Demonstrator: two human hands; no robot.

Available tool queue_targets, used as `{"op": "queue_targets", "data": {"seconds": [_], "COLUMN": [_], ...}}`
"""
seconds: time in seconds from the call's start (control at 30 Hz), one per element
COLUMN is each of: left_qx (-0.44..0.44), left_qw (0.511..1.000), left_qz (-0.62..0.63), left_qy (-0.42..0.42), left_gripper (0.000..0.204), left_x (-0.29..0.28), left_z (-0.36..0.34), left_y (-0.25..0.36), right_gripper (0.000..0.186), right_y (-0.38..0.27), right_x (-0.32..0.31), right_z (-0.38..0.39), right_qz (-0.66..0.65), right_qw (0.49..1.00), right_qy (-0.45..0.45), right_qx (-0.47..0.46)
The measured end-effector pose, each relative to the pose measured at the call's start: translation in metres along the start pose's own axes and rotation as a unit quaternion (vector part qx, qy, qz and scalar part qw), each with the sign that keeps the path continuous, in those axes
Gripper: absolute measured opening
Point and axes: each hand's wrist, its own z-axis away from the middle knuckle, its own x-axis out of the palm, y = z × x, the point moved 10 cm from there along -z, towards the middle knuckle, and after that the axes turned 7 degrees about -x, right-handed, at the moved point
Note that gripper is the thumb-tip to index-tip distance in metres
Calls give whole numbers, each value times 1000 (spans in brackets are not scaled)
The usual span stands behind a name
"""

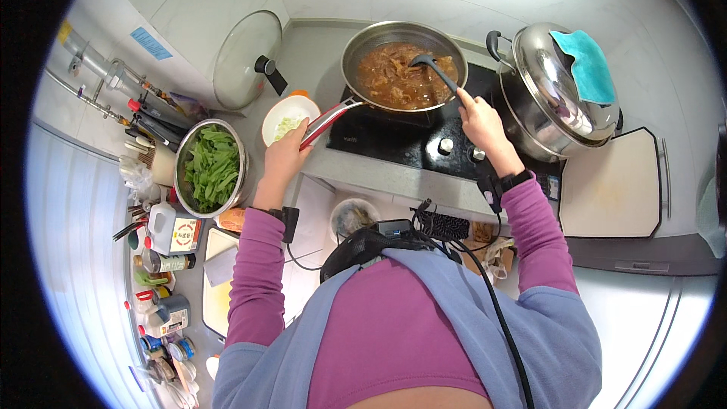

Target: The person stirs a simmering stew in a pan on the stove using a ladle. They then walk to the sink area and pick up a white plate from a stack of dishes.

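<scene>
Pan [405,32] at the stove's [394,140] back edge: your left hand [284,157] grips its handle [333,116], right hand [483,125] a ladle [439,70], seemingly stirring; next calls for steadiness.

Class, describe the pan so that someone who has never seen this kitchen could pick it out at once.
Start at the black cooktop. At its far side is a wide, round pan, its long red-and-silver handle gripped by the person's left hand. Unlike the lidded steel pot to its right, this pan is open, showing brown, saucy food.
</scene>
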Motion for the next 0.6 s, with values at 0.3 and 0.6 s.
{"op": "queue_targets", "data": {"seconds": [0.3,0.6], "left_qx": [9,7], "left_qw": [1000,1000], "left_qz": [11,10], "left_qy": [5,2], "left_gripper": [68,68], "left_x": [-3,-3], "left_z": [1,0], "left_y": [3,3], "right_gripper": [47,42], "right_y": [-50,-70], "right_x": [-2,-16], "right_z": [47,59], "right_qz": [-5,-54], "right_qw": [998,999], "right_qy": [-57,-4], "right_qx": [18,-5]}}
